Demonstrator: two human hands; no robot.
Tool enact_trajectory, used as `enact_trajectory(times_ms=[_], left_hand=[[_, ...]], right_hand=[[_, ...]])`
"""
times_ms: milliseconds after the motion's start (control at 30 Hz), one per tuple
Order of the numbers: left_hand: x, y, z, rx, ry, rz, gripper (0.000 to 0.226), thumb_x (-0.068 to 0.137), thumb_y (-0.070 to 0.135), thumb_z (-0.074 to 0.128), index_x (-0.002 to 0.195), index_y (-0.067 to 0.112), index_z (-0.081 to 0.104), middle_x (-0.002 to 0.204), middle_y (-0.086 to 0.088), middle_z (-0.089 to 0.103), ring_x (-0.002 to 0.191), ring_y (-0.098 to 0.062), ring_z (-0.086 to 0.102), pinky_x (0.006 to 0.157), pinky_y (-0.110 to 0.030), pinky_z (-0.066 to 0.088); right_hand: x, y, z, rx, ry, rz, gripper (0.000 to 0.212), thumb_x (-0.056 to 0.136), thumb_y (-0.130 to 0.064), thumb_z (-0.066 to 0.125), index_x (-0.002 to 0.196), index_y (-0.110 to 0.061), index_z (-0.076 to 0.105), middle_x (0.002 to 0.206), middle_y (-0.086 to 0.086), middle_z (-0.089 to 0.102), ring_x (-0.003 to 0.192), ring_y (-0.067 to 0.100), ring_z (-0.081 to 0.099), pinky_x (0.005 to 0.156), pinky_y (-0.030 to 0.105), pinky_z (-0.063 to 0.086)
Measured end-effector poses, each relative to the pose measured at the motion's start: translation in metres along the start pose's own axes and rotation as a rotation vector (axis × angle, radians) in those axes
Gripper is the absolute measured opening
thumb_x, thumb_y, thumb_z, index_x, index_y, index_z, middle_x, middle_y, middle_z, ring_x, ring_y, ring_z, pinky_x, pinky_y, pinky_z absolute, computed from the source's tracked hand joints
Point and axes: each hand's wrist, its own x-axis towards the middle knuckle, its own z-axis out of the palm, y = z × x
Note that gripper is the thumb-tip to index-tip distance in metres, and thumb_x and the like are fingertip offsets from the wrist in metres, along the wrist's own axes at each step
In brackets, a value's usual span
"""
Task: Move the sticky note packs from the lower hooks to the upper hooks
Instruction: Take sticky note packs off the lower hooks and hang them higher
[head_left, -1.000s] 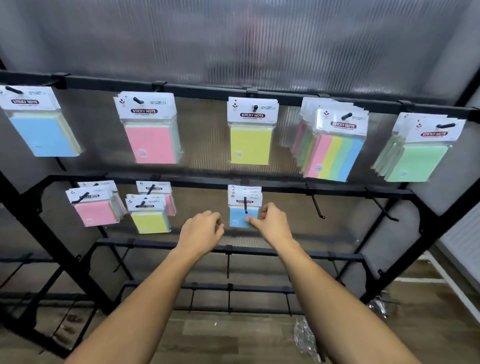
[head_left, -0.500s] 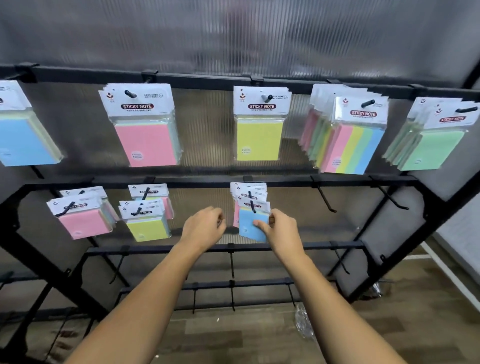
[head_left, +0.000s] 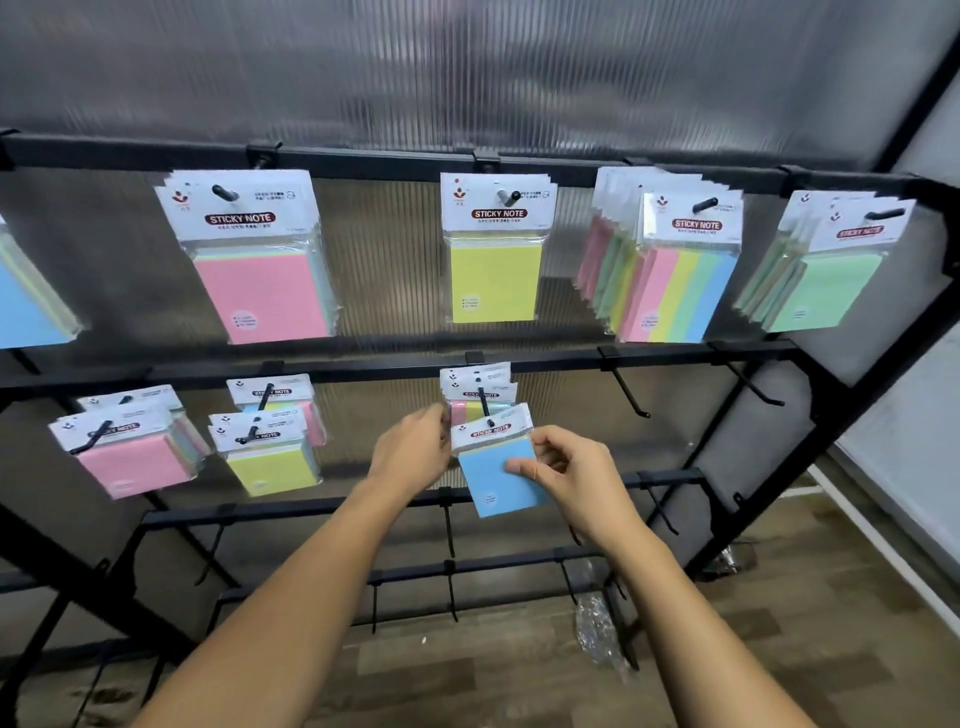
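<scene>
My right hand pinches the blue pack by its right edge, thumb on the front; the pack sits tilted between my hands, its header at the tip of the lower hook just above them. My left hand curls against the header's left corner, but I cannot tell whether it grips.

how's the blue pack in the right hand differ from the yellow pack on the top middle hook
Colour: the blue pack holds a blue pad, the yellow pack a yellow one. Pose: the blue pack is tilted, pinched by the right hand; the yellow pack hangs straight, untouched. Size: the blue pack looks smaller and squarer than the taller yellow pack. Both have a white STICKY NOTE header.
</scene>
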Motion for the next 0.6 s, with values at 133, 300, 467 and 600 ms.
enact_trajectory(times_ms=[133,300,467,600], left_hand=[[-0.001,0.006,0.002,-0.048,-0.006,-0.005,0.028,0.088,0.038,0.060,0.110,0.021,0.054,0.114,0.004,0.063,0.096,-0.020,0.061,0.065,-0.030,0.040],[0.001,0.014,0.008,-0.126,0.018,-0.089,0.029,0.088,0.042,0.063,0.105,0.022,0.051,0.106,0.006,0.062,0.086,-0.013,0.059,0.067,-0.032,0.049],[-0.003,0.023,0.012,-0.163,0.032,-0.093,0.031,0.090,0.042,0.061,0.112,0.022,0.052,0.107,0.005,0.065,0.089,-0.016,0.061,0.070,-0.034,0.053],[-0.010,0.033,0.008,-0.211,0.068,-0.072,0.017,0.095,0.031,0.056,0.103,0.017,0.057,0.095,0.003,0.063,0.076,-0.013,0.054,0.064,-0.029,0.041]], right_hand=[[-0.008,-0.007,-0.008,0.035,-0.013,-0.034,0.013,0.079,-0.022,0.080,0.087,-0.016,0.071,0.080,0.002,0.069,0.067,0.002,0.053,0.063,0.020,0.047],[-0.009,-0.007,-0.022,0.026,0.078,-0.034,0.012,0.080,-0.020,0.079,0.088,-0.016,0.071,0.078,-0.004,0.069,0.067,0.001,0.055,0.064,0.021,0.050],[-0.011,0.000,-0.031,-0.009,0.117,0.007,0.014,0.081,-0.021,0.078,0.092,-0.016,0.071,0.079,-0.007,0.070,0.068,-0.002,0.058,0.065,0.020,0.052],[-0.013,0.005,-0.034,-0.031,0.127,0.023,0.014,0.082,-0.021,0.077,0.093,-0.014,0.071,0.080,-0.008,0.069,0.068,-0.004,0.059,0.062,0.014,0.048]])
